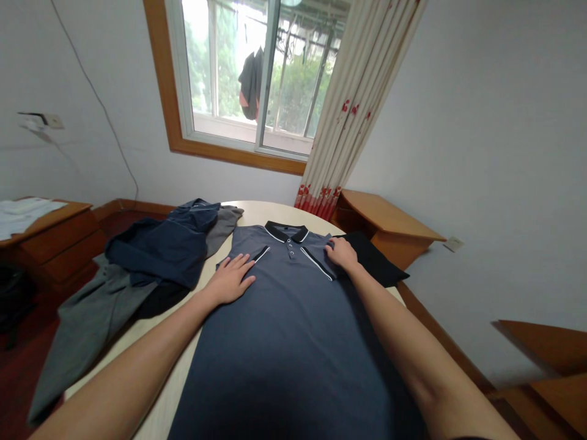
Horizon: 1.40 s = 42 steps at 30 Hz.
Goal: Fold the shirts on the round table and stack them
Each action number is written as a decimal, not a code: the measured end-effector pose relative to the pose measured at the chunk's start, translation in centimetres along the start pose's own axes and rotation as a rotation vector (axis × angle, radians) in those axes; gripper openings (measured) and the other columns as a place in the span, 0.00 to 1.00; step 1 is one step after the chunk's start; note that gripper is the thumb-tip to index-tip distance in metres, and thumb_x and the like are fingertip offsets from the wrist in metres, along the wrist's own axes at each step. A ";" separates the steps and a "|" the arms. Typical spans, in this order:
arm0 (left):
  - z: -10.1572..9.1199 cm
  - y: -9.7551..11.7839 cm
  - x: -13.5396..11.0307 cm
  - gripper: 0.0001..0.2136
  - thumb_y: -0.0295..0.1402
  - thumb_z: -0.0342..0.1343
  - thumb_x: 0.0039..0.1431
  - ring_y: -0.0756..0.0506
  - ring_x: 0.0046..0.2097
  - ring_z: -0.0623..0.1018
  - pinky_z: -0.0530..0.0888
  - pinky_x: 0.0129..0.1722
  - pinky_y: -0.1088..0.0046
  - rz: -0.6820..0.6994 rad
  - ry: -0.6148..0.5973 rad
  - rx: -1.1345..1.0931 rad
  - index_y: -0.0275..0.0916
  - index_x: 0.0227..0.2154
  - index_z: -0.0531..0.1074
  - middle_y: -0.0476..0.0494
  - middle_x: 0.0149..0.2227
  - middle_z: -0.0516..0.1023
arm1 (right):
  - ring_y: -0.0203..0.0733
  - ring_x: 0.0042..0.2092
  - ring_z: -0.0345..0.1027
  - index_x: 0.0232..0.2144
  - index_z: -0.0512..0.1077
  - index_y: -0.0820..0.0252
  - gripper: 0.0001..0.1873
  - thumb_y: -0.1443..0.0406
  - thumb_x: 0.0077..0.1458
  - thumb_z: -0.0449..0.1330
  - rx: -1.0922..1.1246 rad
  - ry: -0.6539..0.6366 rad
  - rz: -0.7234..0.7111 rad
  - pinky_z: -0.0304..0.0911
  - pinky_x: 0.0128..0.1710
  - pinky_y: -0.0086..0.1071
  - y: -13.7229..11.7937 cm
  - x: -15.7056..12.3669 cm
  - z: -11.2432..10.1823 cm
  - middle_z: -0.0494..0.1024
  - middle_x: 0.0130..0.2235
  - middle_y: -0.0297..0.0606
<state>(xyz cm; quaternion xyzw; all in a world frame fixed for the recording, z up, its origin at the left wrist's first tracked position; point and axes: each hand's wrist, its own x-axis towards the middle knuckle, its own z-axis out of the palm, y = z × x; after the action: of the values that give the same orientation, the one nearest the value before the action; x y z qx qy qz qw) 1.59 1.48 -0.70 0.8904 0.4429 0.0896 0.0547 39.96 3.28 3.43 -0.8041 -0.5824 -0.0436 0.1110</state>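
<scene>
Touching one three-button polo shirt [284, 311]: one left hand [232, 281], one right hand [343, 252]

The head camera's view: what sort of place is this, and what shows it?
Probably a room in a home: a patterned curtain hangs beside the window, wooden drawers stand at left, and a polo shirt and other clothes lie on the table.

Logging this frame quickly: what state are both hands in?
Left hand: open, palm down on the polo shirt.
Right hand: at the shirt's edge; can't tell if it grips.
</scene>
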 end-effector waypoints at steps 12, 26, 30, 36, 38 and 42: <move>-0.3 0.1 -0.2 0.27 0.47 0.41 0.68 0.40 0.71 0.53 0.52 0.68 0.52 -0.010 -0.004 -0.045 0.43 0.66 0.61 0.43 0.71 0.54 | 0.42 0.39 0.79 0.39 0.82 0.66 0.14 0.71 0.49 0.62 0.288 -0.144 0.080 0.70 0.38 0.26 1.7 7.8 1.0 0.84 0.36 0.42; -0.5 0.0 -0.2 0.28 0.48 0.40 0.69 0.40 0.72 0.52 0.51 0.69 0.53 0.000 -0.025 -0.034 0.43 0.67 0.60 0.44 0.71 0.53 | 0.57 0.66 0.55 0.59 0.68 0.66 0.24 0.61 0.67 0.48 -0.107 0.084 -0.096 0.48 0.65 0.54 0.3 4.1 2.0 0.61 0.67 0.56; -0.6 0.1 -0.1 0.28 0.47 0.41 0.69 0.40 0.72 0.52 0.51 0.69 0.53 -0.004 -0.025 -0.028 0.43 0.67 0.60 0.43 0.71 0.53 | 0.50 0.70 0.47 0.65 0.60 0.64 0.31 0.52 0.69 0.42 -0.066 -0.070 -0.215 0.39 0.68 0.50 -1.4 0.7 3.4 0.56 0.70 0.50; -0.4 -0.1 -0.2 0.27 0.47 0.41 0.68 0.39 0.71 0.54 0.52 0.68 0.52 0.003 0.003 -0.048 0.43 0.66 0.62 0.42 0.71 0.54 | 0.48 0.73 0.38 0.70 0.50 0.66 0.38 0.48 0.68 0.37 -0.010 -0.238 -0.106 0.36 0.69 0.48 -1.4 0.3 4.0 0.46 0.72 0.48; -0.2 -0.1 -0.3 0.28 0.48 0.40 0.68 0.39 0.71 0.54 0.52 0.68 0.52 0.003 0.017 -0.054 0.43 0.66 0.62 0.42 0.71 0.54 | 0.48 0.73 0.37 0.70 0.49 0.66 0.39 0.47 0.68 0.37 -0.015 -0.243 -0.097 0.34 0.69 0.50 -1.6 0.7 3.8 0.45 0.72 0.48; -0.3 -0.3 -0.1 0.29 0.49 0.37 0.69 0.41 0.71 0.54 0.53 0.69 0.56 -0.027 0.056 -0.068 0.40 0.66 0.61 0.42 0.71 0.54 | 0.51 0.73 0.35 0.71 0.47 0.64 0.40 0.45 0.67 0.36 -0.018 -0.260 -0.064 0.33 0.69 0.52 -2.8 0.8 3.6 0.43 0.73 0.47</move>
<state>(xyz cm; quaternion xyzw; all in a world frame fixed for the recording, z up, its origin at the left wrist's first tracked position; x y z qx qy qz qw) 1.24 1.53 -0.50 0.8791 0.4530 0.1285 0.0739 37.34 5.65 0.41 -0.7850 -0.6168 0.0524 0.0257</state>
